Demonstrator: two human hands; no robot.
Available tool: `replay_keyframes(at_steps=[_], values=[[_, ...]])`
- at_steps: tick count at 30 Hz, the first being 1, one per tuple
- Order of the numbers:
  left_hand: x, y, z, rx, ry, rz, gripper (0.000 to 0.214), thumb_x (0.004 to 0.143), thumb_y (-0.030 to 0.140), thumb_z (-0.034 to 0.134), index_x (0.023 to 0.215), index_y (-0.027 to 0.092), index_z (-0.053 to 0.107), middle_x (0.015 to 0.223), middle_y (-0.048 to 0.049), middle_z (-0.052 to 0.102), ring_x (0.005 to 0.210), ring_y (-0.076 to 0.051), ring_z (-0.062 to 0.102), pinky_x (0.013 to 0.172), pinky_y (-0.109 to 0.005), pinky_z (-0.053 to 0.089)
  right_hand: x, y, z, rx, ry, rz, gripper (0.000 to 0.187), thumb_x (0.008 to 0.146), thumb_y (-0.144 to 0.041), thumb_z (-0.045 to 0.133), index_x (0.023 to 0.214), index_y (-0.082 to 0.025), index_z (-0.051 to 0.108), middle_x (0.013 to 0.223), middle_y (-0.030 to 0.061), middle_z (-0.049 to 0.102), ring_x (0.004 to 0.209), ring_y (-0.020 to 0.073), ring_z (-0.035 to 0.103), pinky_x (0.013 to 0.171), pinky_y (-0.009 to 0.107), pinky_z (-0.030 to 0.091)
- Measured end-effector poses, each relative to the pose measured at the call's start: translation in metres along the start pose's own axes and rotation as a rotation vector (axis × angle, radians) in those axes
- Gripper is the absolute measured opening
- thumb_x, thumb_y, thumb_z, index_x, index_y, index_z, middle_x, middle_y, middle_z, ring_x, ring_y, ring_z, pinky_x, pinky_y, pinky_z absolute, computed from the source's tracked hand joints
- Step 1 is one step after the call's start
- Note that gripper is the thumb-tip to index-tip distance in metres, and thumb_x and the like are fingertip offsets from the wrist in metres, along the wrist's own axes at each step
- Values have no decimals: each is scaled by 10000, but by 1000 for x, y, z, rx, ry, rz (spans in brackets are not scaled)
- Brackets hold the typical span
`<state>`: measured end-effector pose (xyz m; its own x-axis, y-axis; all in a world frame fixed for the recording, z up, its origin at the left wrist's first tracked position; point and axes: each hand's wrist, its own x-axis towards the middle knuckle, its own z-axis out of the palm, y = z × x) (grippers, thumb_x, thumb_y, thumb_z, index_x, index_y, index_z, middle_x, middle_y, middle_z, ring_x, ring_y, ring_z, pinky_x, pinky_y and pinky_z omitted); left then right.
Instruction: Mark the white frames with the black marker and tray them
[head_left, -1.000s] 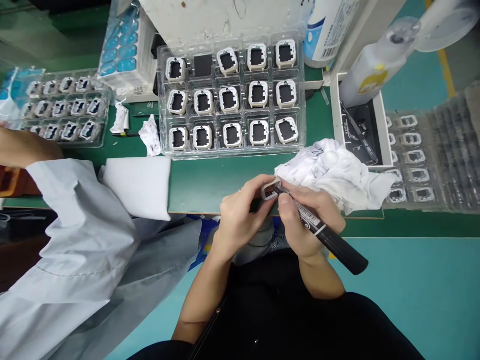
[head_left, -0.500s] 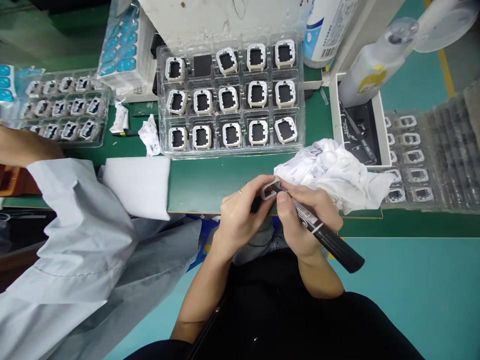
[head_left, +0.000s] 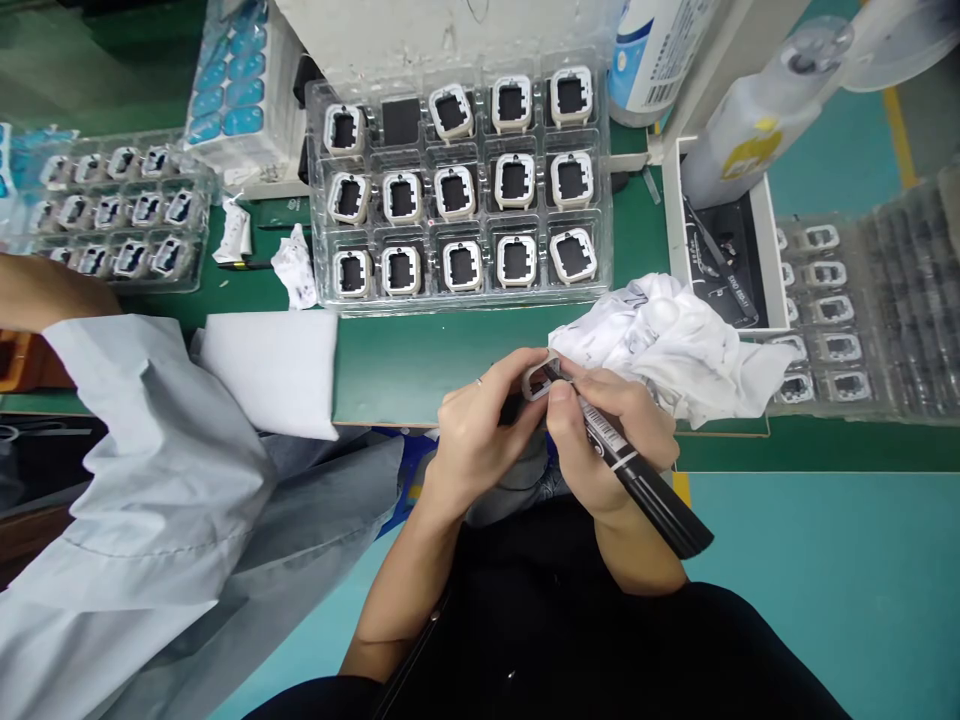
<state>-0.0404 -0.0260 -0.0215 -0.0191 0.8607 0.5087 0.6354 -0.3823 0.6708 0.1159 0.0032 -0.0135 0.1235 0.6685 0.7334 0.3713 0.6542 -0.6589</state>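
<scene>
Between the fingertips of my left hand (head_left: 480, 435) is a small white watch-case frame (head_left: 538, 381), tilted so its opening faces up and right. My right hand (head_left: 611, 435) grips a black marker pen (head_left: 651, 490) with a barcode label on its barrel. The pen's tip end reaches into the frame's opening; the exact point of contact is too small to make out. Beyond my hands lies a clear plastic tray (head_left: 450, 303) with rows of similar white frames, one compartment showing only a black pad.
A crumpled white cloth (head_left: 660, 345) lies right of my hands. Behind it stand an open box (head_left: 778, 290) with a spray bottle (head_left: 757, 140). To the left are a folded white foam sheet (head_left: 270, 370), another filled tray (head_left: 112, 215) and a co-worker's grey sleeve (head_left: 165, 450).
The marker's rear end has swung slightly left and down, with my right hand shifting a little. My left hand keeps the frame in nearly the same place.
</scene>
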Motion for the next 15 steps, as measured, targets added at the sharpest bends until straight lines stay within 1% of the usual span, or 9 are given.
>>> replay_keyframes(at_steps=[3,8,12,15], values=[[0,0,0,11,-9,-30,317,1204,330,861,1520,312,841,1272,-31,989,968,-181,963,887,-236,750,-1,2,0,-15,-2,3,236,1069,-155,857,1226,-321,795,1097,32,975,880,284,982,789,400,866],[-1,-2,-1,8,-15,-32,314,1207,360,856,1516,305,847,1264,-39,989,969,-183,963,886,-236,757,-3,3,1,-44,12,-21,218,1072,-188,864,1234,-323,809,1084,26,973,850,283,976,785,410,876],[-1,-1,-1,-32,-34,-67,322,1192,342,870,1510,313,833,1297,-42,987,993,-189,971,911,-247,767,-2,0,3,-21,33,20,164,1104,-200,843,1208,-320,803,1066,32,974,856,277,978,756,386,863],[-2,0,0,-34,-10,-60,322,1191,334,876,1510,311,832,1312,-33,985,1008,-185,973,942,-244,774,0,-2,2,-11,16,25,143,1111,-194,836,1175,-313,793,1060,39,976,865,269,979,765,372,857]])
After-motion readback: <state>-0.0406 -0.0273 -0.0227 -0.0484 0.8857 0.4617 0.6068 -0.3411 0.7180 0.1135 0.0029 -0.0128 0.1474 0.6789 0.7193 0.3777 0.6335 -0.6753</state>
